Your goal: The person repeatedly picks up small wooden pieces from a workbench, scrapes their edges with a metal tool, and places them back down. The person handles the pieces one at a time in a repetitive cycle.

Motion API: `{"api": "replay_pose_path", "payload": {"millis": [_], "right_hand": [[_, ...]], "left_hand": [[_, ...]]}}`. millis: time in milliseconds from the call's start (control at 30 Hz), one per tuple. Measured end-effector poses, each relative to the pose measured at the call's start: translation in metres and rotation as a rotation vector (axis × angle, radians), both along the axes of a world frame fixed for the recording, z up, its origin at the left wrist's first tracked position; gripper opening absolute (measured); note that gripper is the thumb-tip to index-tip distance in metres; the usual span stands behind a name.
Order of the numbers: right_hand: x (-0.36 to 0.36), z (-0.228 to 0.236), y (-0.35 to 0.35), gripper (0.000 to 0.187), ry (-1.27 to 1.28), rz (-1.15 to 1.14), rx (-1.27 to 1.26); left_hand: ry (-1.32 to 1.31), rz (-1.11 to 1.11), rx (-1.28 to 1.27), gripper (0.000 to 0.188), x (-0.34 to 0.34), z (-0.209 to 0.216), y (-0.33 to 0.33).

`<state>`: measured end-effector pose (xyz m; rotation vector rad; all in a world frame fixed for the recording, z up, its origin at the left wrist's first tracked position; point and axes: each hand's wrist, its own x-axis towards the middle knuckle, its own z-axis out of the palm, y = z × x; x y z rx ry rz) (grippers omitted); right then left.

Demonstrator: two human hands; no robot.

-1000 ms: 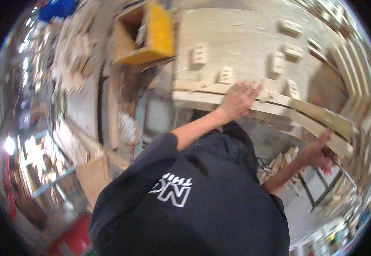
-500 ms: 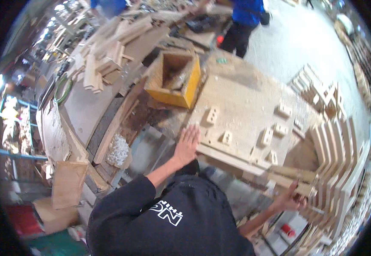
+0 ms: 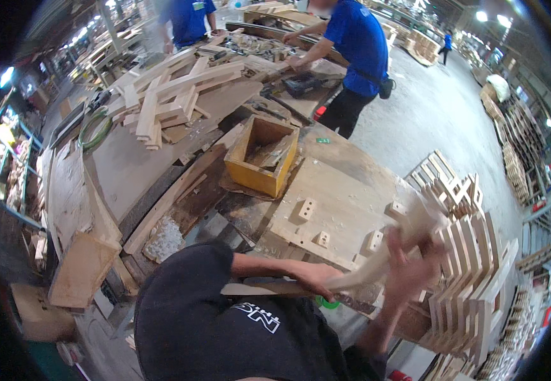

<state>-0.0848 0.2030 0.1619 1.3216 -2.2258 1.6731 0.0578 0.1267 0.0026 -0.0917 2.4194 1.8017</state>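
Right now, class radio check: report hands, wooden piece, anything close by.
Left hand on curved wooden piece, grip closed. Right hand by its raised end, blurred, grip unclear. Drilled blocks on the board beyond; stacked wooden pieces close on the right.

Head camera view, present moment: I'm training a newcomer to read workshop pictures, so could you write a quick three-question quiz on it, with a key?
1. Multiple choice: what colour are the outer sides of the open box on the bench?
A red
B yellow
C green

2. True or false: the left hand is inside that box.

3. Fill in the blank: in the picture, the stack of bent wooden parts is to the ____ of the drilled blocks.

Key:
1. B
2. False; it grips a long wooden piece.
3. right
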Motion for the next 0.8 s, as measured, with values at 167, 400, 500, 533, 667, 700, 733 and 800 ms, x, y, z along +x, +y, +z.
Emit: {"api": "replay_pose_path", "payload": {"millis": [167, 400, 500, 533, 667, 700, 733, 800], "right_hand": [[0.02, -0.011, -0.051, 0.043, 0.077, 0.278, -0.126], [0.105, -0.086, -0.08, 0.032, -0.236, 0.806, 0.321], [0.156, -0.104, -0.075, 0.022, -0.146, 1.062, 0.326], [0.173, -0.107, -0.078, 0.017, -0.113, 1.127, 0.24], [0.223, -0.11, -0.079, 0.018, -0.202, 1.353, 0.177], [0.234, -0.109, -0.08, 0.018, -0.217, 1.397, 0.173], [0.244, -0.109, -0.081, 0.019, -0.227, 1.435, 0.172], [0.263, -0.112, -0.084, 0.019, -0.232, 1.484, 0.168]], "left_hand": [[-0.214, 0.487, 0.567, 0.045, 0.087, 0.016, -0.01], [0.172, 1.276, 0.718, 0.034, 0.213, 0.061, 0.001], [0.251, 1.495, 0.69, 0.032, 0.247, 0.073, 0.033], [0.216, 1.583, 0.663, 0.037, 0.254, 0.076, 0.043], [0.217, 1.781, 0.593, 0.042, 0.276, 0.087, 0.068], [0.223, 1.811, 0.593, 0.042, 0.282, 0.09, 0.072], [0.231, 1.834, 0.596, 0.042, 0.288, 0.091, 0.074], [0.252, 1.877, 0.589, 0.041, 0.295, 0.092, 0.076]]}}
